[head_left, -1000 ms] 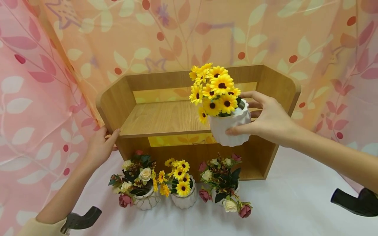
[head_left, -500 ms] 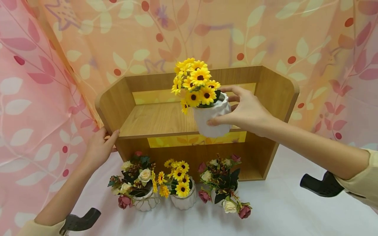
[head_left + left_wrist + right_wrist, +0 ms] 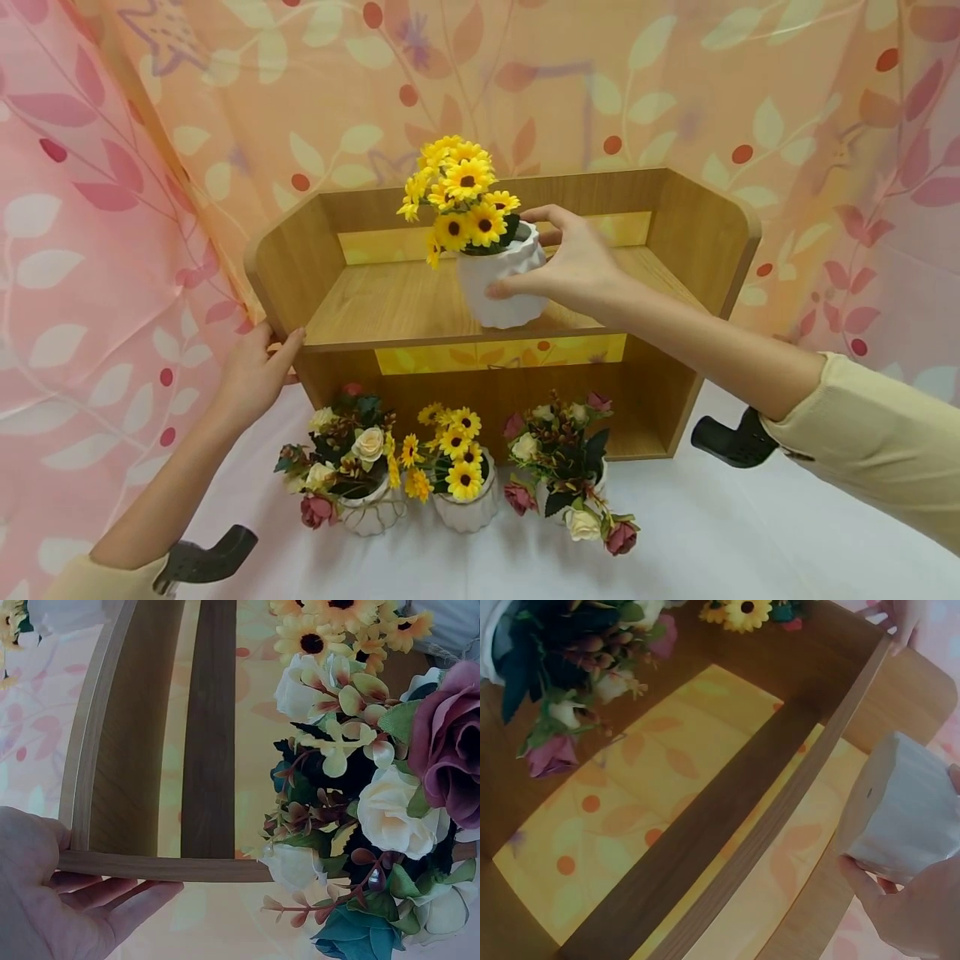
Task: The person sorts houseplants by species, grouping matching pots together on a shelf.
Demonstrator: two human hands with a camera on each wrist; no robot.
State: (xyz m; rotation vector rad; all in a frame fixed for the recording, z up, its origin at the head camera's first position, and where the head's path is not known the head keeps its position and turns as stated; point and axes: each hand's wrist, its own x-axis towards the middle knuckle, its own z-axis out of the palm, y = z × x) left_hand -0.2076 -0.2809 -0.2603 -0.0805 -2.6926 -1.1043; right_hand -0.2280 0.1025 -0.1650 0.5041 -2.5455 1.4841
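My right hand (image 3: 573, 262) grips a white ribbed flowerpot (image 3: 498, 287) of yellow sunflowers (image 3: 465, 192), thumb on its near side and fingers round the far side. It is in front of and over the upper board of a wooden shelf (image 3: 405, 300); whether its base touches the board cannot be told. In the right wrist view the pot's underside (image 3: 874, 795) shows. My left hand (image 3: 251, 371) holds the shelf's left side panel, and the left wrist view has its fingers (image 3: 142, 907) round the panel's edge.
Along the shelf's front stand a rose pot (image 3: 371, 508) at left, a smaller sunflower pot (image 3: 468, 504) in the middle and another rose pot (image 3: 566, 483) at right. A white cloth (image 3: 712, 533) covers the table. Patterned fabric (image 3: 480, 75) hangs behind.
My right hand has carried the potted sunflowers leftward and inward, from the shelf's right part to its middle. The left hand stays on the side panel.
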